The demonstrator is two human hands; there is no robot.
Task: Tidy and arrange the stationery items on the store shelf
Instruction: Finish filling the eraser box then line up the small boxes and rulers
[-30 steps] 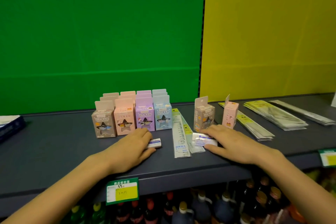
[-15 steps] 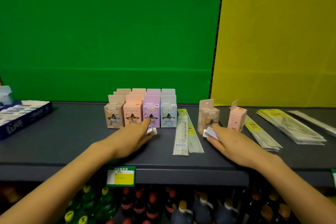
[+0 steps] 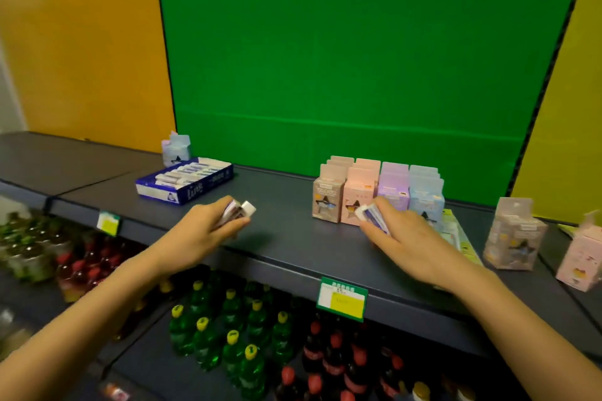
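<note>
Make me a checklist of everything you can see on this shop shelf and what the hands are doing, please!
Surface: dark grey shelf, mostly bare at the front.
Job's things: blue display box of erasers at the left; a block of pastel star boxes in rows at the back; two loose star boxes at the right.
Clutter: flat ruler packs, partly hidden behind the right hand.
Grippers: left hand holds an eraser; right hand holds another eraser.
Cables: nothing seen.
Surroundings: green, orange and yellow back panels; drink bottles below; price tags on the shelf edge.
</note>
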